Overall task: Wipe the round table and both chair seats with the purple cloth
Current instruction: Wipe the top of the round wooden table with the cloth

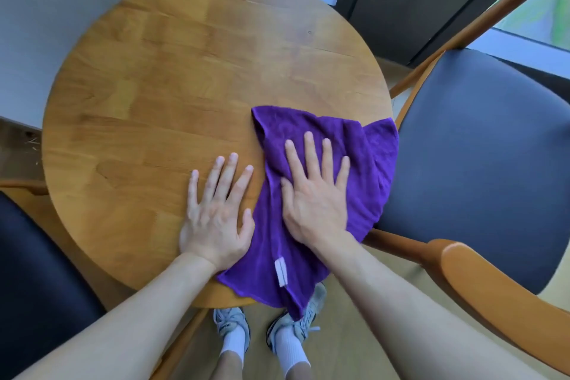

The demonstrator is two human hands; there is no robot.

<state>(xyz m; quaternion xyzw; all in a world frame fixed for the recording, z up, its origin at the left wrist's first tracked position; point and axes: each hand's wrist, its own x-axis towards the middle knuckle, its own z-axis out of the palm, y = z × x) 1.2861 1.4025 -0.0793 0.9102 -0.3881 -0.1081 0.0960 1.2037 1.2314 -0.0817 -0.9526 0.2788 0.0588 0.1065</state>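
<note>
The right hand [314, 203] lay flat, fingers [310, 151] straight and spread, pressing the crumpled purple terry cloth [367, 163] onto the round wooden tabletop [172, 86] at its near right edge, a corner hanging over. The left hand [216, 219] rested open-palmed on bare wood just beside it. A dark blue-seated wooden chair [481, 148] stood right.

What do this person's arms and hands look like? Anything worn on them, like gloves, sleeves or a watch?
Both forearms are bare as far as the picture shows: no sleeves reach into view. The left hand and right hand wear no gloves, and no rings, watch or wristband show. Fingernails are short and unpainted.
</note>
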